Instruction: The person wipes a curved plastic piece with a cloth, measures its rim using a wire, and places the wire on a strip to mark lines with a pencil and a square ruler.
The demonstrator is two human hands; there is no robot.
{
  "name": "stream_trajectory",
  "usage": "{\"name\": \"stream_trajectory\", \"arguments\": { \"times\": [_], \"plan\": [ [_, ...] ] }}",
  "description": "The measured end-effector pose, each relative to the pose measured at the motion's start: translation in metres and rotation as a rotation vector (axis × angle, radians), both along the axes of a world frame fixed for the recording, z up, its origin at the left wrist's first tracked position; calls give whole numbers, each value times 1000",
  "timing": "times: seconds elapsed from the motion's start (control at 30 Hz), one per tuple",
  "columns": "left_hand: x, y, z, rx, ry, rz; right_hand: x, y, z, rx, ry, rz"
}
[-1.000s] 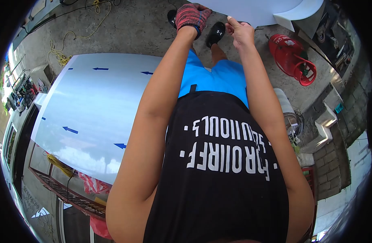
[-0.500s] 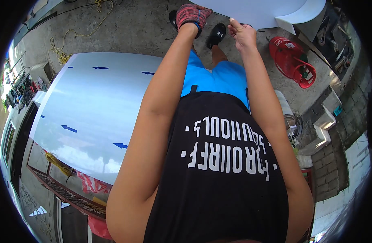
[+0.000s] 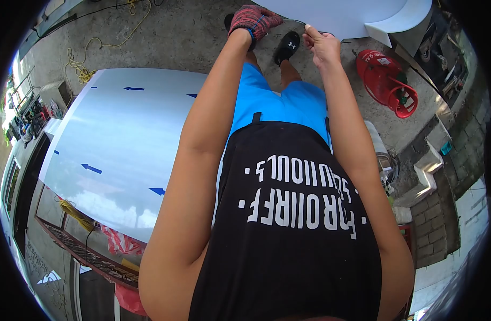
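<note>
My left hand [image 3: 254, 24], in a red-and-grey knit glove, is closed at the top of the head view. A thin black wire [image 3: 293, 21] runs from its fingertips across to my right hand [image 3: 323, 45]. That hand is bare, with thumb and fingers pinched on the wire; its exact kind is hard to make out. Just beyond both hands lies the edge of a large white sheet [image 3: 342, 13], with a curled white strip [image 3: 403, 24] at its right side.
A red gas cylinder [image 3: 382, 80] lies on the concrete floor to my right. On my left is a large glossy panel [image 3: 117, 128] marked with blue arrows. Yellow rope [image 3: 82, 72] lies on the floor at far left. A block wall [image 3: 438, 222] stands at right.
My left hand has shifted slightly left and down, away from my right hand. The black wire between them now shows more plainly. My right hand has barely moved.
</note>
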State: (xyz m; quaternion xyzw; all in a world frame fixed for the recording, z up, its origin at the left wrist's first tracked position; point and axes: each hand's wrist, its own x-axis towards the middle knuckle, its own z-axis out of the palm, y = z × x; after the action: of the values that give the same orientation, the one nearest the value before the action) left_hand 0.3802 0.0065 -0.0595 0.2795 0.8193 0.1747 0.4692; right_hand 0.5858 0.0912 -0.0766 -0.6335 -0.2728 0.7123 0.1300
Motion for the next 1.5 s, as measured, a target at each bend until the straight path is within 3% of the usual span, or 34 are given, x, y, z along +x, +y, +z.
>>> {"name": "stream_trajectory", "arguments": {
  "times": [0.17, 0.33, 0.6, 1.13, 1.23, 1.3, 1.5],
  "plan": [
    [0, 5, -19, -38, 54, -39, -3, 0, 6, 4, -21, -11],
    [11, 3, -12, -22, 29, 237, -2, -1, 4, 7, -24, -23],
    [11, 6, -4, -49, 36, 235, 0, 1, -1, -11, 21, -1],
    [4, 5, -33, -70, 106, 104, -3, -3, 0, 15, 11, -55],
    [5, 7, -28, -76, 93, 108, -5, -11, 6, 7, 24, -114],
    [6, 11, -19, -78, 80, 113, -13, -23, 9, -117, 175, -332],
    [6, 15, 2, -117, 40, 105, -66, -41, 7, -178, 290, -347]
  ]
}}
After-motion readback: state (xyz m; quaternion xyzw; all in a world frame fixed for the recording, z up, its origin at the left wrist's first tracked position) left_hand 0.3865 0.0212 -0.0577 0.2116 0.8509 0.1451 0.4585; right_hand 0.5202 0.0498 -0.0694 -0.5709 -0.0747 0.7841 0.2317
